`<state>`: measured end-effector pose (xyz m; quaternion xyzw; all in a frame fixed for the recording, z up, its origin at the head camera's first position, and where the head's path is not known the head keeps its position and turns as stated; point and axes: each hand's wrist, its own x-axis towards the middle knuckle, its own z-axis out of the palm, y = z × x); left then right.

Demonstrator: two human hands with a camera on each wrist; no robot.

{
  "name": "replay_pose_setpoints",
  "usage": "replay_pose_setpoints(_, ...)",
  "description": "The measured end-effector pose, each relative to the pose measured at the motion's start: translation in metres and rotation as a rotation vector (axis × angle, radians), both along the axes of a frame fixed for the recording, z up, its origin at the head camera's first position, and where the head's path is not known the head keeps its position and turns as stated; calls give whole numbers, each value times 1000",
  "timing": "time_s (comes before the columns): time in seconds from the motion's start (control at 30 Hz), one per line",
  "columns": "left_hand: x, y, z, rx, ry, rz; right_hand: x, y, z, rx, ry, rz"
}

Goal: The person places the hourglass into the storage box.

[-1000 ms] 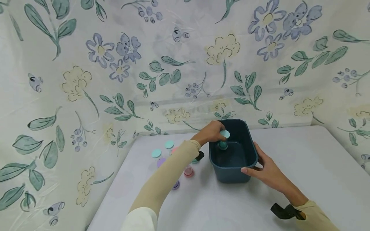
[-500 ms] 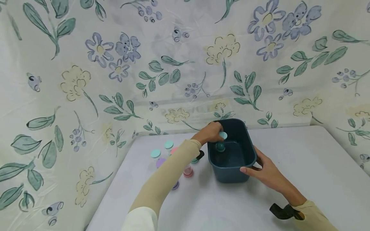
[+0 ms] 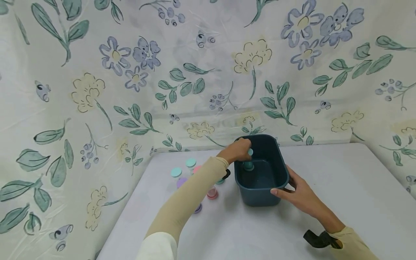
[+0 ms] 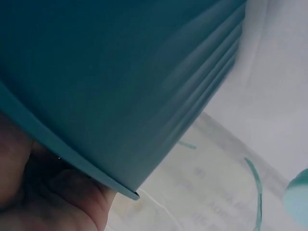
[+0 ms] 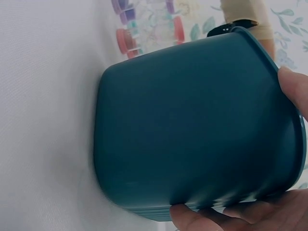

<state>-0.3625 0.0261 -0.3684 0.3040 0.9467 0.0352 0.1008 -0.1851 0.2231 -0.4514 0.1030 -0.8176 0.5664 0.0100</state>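
A deep blue-green bin (image 3: pixel 261 198) stands on the table in front of me. My left hand (image 3: pixel 239 150) reaches over its far left rim and grips a teal-capped sand timer (image 3: pixel 248 167) inside, upright near the bin's floor; the fingers cover much of its upper part. In the left wrist view the bin wall (image 4: pixel 120 86) hides the timer, and part of the hand (image 4: pixel 62 202) shows beside the rim. My right hand (image 3: pixel 300 191) holds the bin's near right corner, thumb at the rim and fingers along the outer side, as the right wrist view of the bin (image 5: pixel 192 120) also shows.
Several more sand timers stand left of the bin, partly behind my left arm: teal-capped ones (image 3: pixel 176 172), a red one (image 3: pixel 212 194) and purple ones (image 3: pixel 197 208). A flower-patterned sheet (image 3: pixel 211 72) hangs behind the white table (image 3: pixel 243 234).
My left hand has shifted the sand timer slightly left and lower in the bin, and its teal top is now more covered by the fingers. The right hand keeps its hold.
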Motion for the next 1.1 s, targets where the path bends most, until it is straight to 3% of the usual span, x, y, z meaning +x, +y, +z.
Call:
replay_pose_setpoints(0.17, 0, -4, 3, 27, 3, -7, 0, -1, -1, 5, 3, -3)
replay_pose_setpoints(0.3, 3, -12, 13, 58, 14, -21, 0, -1, -3, -7, -1, -2)
replay_pose_setpoints(0.47, 7, -36, 28, 214, -15, -54, 1, 0, -3, -4, -18, 0)
replay_pose_setpoints(0.8, 31, -110, 46, 532, 29, 97, -2, 2, -1, 6, -16, 9)
replay_pose_setpoints(1.1, 53, -180, 47, 687, 43, 193, -1, 2, 2, 15, -25, 7)
